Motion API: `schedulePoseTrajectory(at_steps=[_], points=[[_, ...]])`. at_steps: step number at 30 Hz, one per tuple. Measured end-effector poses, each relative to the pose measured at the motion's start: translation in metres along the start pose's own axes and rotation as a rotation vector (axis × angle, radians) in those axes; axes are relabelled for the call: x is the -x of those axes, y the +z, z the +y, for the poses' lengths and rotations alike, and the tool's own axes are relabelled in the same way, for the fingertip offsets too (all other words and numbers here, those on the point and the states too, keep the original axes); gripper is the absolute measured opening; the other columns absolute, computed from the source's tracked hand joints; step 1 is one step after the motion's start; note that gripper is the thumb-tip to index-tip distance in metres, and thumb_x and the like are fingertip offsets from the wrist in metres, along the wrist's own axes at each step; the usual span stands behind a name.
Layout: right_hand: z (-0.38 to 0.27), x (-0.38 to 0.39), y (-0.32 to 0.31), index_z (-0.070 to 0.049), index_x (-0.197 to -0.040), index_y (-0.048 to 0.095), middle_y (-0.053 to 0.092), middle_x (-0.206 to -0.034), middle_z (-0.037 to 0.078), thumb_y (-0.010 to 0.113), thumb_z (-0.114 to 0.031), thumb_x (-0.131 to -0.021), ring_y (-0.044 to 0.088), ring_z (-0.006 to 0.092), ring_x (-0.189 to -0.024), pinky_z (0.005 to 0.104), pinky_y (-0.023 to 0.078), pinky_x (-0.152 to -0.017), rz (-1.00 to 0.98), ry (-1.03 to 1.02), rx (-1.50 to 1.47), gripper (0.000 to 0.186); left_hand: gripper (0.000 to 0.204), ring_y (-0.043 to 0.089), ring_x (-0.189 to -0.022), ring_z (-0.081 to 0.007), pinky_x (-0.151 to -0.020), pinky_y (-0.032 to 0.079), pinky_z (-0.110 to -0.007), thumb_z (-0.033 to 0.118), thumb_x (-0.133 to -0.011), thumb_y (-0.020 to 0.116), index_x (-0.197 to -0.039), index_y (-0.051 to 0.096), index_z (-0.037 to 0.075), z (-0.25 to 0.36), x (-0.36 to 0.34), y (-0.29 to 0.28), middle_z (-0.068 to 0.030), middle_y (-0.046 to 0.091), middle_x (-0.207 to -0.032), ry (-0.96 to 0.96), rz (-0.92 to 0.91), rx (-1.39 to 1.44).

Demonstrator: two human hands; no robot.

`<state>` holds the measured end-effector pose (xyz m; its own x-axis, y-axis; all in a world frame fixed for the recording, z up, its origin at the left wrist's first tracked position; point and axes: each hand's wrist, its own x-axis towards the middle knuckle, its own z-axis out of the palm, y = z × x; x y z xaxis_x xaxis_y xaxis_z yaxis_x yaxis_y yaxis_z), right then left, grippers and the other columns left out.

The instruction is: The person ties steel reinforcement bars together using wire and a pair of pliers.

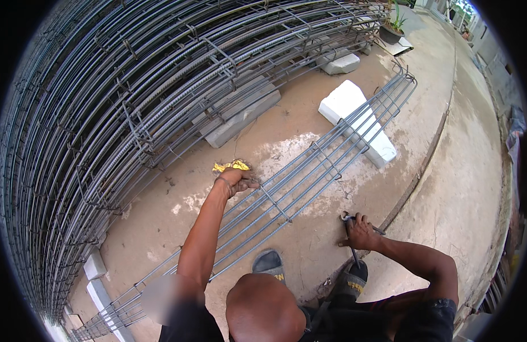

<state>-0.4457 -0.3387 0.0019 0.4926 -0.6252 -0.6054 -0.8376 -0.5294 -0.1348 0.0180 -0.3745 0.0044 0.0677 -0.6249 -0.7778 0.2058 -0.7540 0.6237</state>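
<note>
In the head view, a long rebar cage [298,188] of ribbed steel bars and square stirrups slants across the ground in front of me. My left hand [236,181] is at its far side, fingers curled, close to a stirrup. Against the far side of that hand is a crumpled yellow wrapper-like thing [232,166], with a thin wire rising beside it. Whether the hand grips it, I cannot tell. On the near side of the cage, my right hand [361,232] is wrapped round dark-handled pincers [355,253], their metal head pointing away from the palm.
A big stack of rebar cages [132,102] fills the left and far side, resting on concrete blocks [246,111]. A white block [355,117] supports the cage's far end. A potted plant [391,33] stands far right. My sandalled feet [268,263] are beside the cage.
</note>
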Motion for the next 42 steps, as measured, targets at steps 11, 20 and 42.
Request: schedulePoseTrajectory(at_steps=[11,20,42], points=[[0.048,-0.011,0.015,0.002,-0.093,0.064,0.055,-0.102,0.027,0.073,-0.021,-0.063,0.052,0.0443,-0.101,0.0476,0.049,-0.086,0.045,-0.154,-0.186,0.039,0.027,0.065,-0.094,-0.0165,-0.084,0.052,-0.027,-0.006,-0.079,0.071,-0.101,0.059,0.002,-0.046,0.000,0.013,-0.0096,0.069,-0.100,0.540,-0.268,0.175],[0.006,0.014,-0.098,-0.002,-0.094,0.067,0.062,-0.099,0.019,0.060,-0.001,-0.069,0.064,0.0320,-0.089,0.0374,0.052,-0.084,-0.241,0.174,-1.087,0.026,0.029,0.057,-0.052,-0.0120,-0.050,0.046,-0.027,0.002,-0.066,0.084,-0.066,0.055,0.006,-0.042,-0.005,0.036,-0.0044,0.063,-0.061,0.648,0.154,0.051],[-0.226,-0.178,-0.245,-0.014,-0.108,0.070,0.051,-0.124,0.004,0.050,-0.028,-0.093,0.036,0.0266,-0.134,0.0573,0.008,-0.120,0.455,-1.145,1.405,0.029,0.045,0.063,-0.096,-0.0134,-0.085,0.050,-0.028,-0.012,-0.080,0.056,-0.122,0.061,0.000,-0.067,0.003,0.000,-0.0034,0.068,-0.108,0.517,-0.200,0.266]])
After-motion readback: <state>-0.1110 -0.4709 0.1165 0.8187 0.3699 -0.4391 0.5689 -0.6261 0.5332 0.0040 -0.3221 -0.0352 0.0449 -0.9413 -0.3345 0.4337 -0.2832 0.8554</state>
